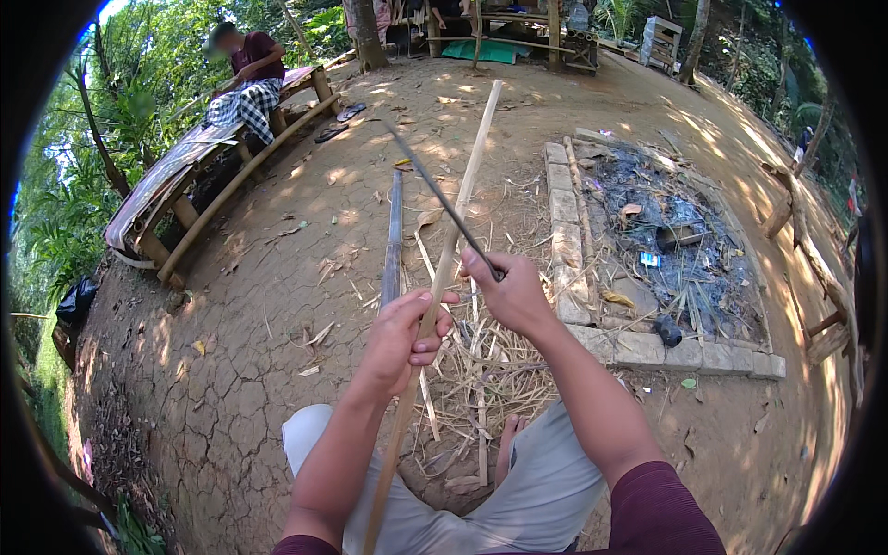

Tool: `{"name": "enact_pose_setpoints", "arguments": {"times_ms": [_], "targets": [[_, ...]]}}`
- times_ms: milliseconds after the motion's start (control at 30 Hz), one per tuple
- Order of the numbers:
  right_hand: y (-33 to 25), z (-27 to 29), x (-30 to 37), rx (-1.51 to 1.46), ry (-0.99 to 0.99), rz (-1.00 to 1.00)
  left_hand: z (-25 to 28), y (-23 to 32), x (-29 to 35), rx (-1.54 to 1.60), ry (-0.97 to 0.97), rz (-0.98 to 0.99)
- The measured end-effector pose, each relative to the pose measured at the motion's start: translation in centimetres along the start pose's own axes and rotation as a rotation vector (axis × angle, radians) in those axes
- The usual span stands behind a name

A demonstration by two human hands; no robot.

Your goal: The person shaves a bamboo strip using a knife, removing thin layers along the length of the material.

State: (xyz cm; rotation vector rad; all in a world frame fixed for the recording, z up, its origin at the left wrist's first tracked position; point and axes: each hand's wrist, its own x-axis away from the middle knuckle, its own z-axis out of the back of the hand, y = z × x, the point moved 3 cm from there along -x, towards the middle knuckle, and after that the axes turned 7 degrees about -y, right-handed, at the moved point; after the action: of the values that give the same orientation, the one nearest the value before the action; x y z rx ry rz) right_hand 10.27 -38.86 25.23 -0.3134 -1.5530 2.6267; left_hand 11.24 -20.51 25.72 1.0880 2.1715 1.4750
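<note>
A long pale strip of split bamboo (pixel 450 242) runs upright in front of me, from between my legs to well past my hands. Around its middle my left hand (pixel 404 340) is closed, fingers wrapped and thumb on top. In my right hand (pixel 509 291) is a long dark-bladed knife (pixel 428 176), its handle mostly hidden by my fist. The blade slants up and left, crossing the bamboo strip just above my hands; whether it touches the strip I cannot tell. Thin bamboo shavings (pixel 504 375) lie heaped on the ground beneath my hands.
A dark bamboo pole (pixel 392 231) lies ahead on cracked earth. To the right, bricks (pixel 643 350) border an ash pit with litter. On a bamboo bench (pixel 176 176) at far left sits a person (pixel 252 74). A wooden rail (pixel 814 259) stands far right.
</note>
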Motion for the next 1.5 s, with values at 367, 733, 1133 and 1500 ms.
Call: {"name": "enact_pose_setpoints", "arguments": {"times_ms": [367,733,1133,1500], "targets": [[-0.4,-3.4,2.0,0.641,-0.111,0.282,2.0,-5.2,0.4,-0.318,0.311,-0.081],[2.3,-2.5,-1.2,0.731,-0.173,0.218,2.2,-6.2,1.1,-0.481,0.359,-0.199],[1.9,-1.5,-2.8,0.736,-0.129,0.229,1.3,-6.5,1.8,-0.554,0.35,-0.184],[-0.6,-2.7,0.5,0.686,-0.253,0.344,2.5,-6.8,1.2,-0.426,0.371,-0.153]]}}
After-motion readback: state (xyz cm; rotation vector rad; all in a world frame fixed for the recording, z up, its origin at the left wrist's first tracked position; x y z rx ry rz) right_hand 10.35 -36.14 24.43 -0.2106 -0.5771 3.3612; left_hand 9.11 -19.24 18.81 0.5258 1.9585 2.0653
